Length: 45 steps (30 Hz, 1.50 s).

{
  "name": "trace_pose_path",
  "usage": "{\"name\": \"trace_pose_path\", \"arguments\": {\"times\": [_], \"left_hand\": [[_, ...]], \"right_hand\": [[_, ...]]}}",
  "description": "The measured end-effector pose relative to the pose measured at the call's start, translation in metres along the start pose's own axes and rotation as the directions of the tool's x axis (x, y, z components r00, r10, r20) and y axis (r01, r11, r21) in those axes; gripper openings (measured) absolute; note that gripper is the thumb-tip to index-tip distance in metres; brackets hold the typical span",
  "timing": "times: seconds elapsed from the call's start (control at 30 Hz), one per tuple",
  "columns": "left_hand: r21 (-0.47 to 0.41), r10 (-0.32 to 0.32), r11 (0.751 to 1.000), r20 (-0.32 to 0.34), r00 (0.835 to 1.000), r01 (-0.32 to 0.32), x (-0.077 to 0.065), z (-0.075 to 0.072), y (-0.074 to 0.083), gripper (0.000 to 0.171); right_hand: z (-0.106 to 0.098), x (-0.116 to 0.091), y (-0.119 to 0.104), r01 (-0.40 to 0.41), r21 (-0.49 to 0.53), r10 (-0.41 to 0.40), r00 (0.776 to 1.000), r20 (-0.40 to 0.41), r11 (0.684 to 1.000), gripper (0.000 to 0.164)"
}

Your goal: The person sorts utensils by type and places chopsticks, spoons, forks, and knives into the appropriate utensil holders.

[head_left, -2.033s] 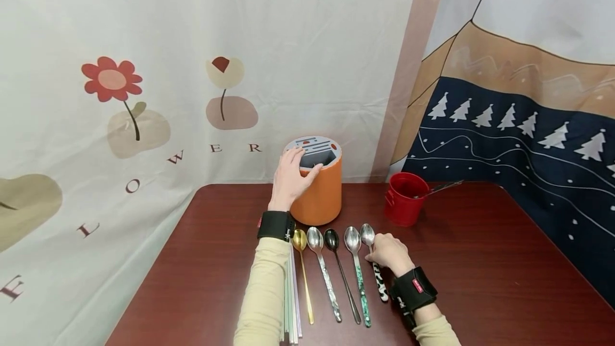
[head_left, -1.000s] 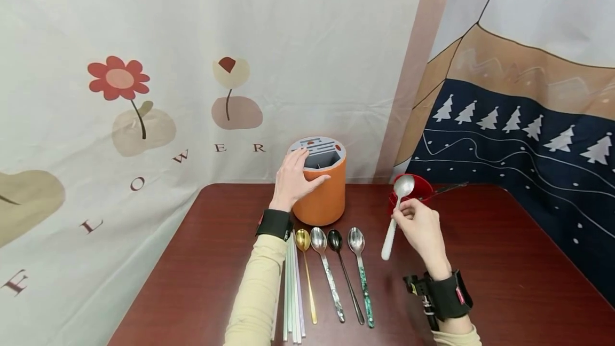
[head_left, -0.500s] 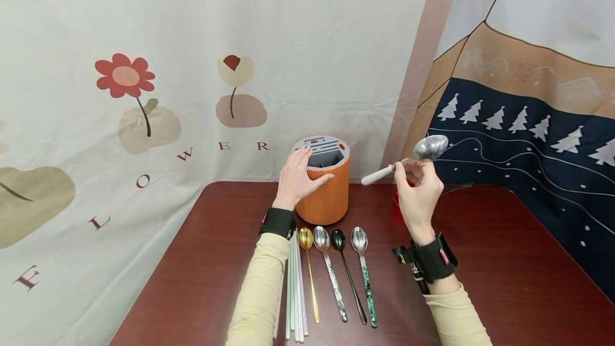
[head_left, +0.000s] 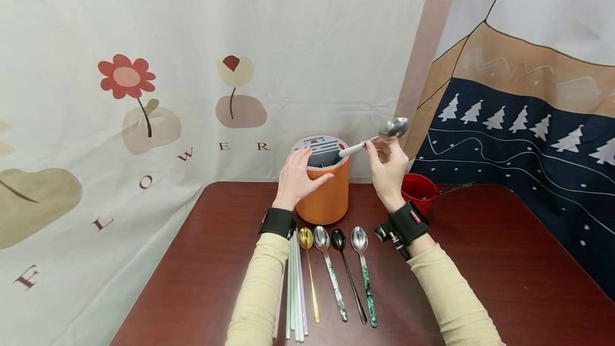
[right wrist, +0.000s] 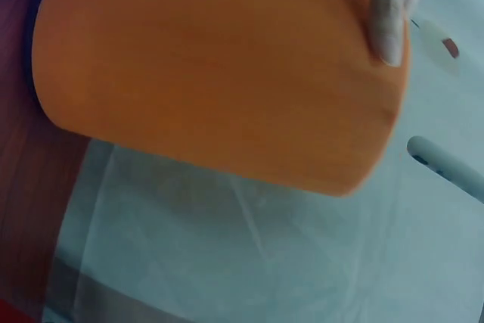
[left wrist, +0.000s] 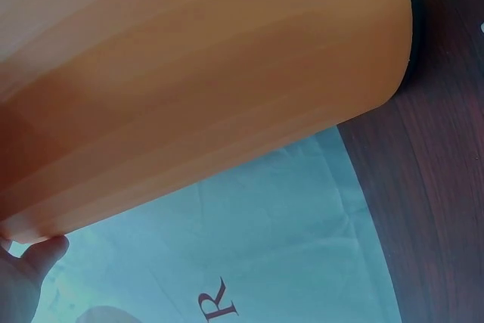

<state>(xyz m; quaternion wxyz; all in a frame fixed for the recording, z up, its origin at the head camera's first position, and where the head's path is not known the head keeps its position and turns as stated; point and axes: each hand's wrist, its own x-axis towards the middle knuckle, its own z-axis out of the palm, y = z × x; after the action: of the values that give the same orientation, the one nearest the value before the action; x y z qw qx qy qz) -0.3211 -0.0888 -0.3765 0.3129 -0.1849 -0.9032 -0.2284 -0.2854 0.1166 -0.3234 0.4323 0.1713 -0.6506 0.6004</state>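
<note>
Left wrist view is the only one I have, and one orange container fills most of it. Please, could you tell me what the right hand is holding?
Observer: The right hand holds a metal spoon with a mostly white handle.
Operator: Thank you. Does this handle touch the orange container?
Observer: It seems not: in the right wrist view, a strip of pale cloth shows between the handle's end and the container.
Operator: Is there also another vessel on the table?
Observer: Yes, in the head view a red cup stands to the right of the container.
</note>
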Motion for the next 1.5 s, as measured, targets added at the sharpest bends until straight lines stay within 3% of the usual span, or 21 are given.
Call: {"name": "trace_pose_path", "arguments": {"times": [0.27,0.67,1.13,1.3,1.5], "left_hand": [[0.004,-0.001,1.0,0.002,1.0,0.001,0.0,0.0,0.002,0.083],[0.016,0.006,1.0,-0.003,1.0,-0.006,-0.001,0.001,0.003,0.081],[0.008,0.018,1.0,-0.013,1.0,-0.018,-0.001,0.001,0.002,0.081],[0.01,0.022,1.0,-0.007,1.0,-0.022,-0.001,0.002,0.003,0.081],[-0.004,0.014,1.0,-0.008,1.0,-0.014,-0.001,0.002,0.002,0.081]], "right_hand": [[0.011,0.003,0.016,-0.074,-0.129,0.088,0.991,0.105,0.989,0.018],[0.017,0.002,0.023,-0.065,-0.282,0.13,0.967,0.22,0.957,0.018],[0.017,-0.005,0.032,-0.129,-0.358,0.253,0.911,0.325,0.925,0.025],[0.015,-0.007,0.032,-0.129,-0.388,0.273,0.899,0.342,0.913,0.02],[0.01,-0.015,0.037,-0.185,-0.375,0.32,0.884,0.34,0.909,0.019]]}}
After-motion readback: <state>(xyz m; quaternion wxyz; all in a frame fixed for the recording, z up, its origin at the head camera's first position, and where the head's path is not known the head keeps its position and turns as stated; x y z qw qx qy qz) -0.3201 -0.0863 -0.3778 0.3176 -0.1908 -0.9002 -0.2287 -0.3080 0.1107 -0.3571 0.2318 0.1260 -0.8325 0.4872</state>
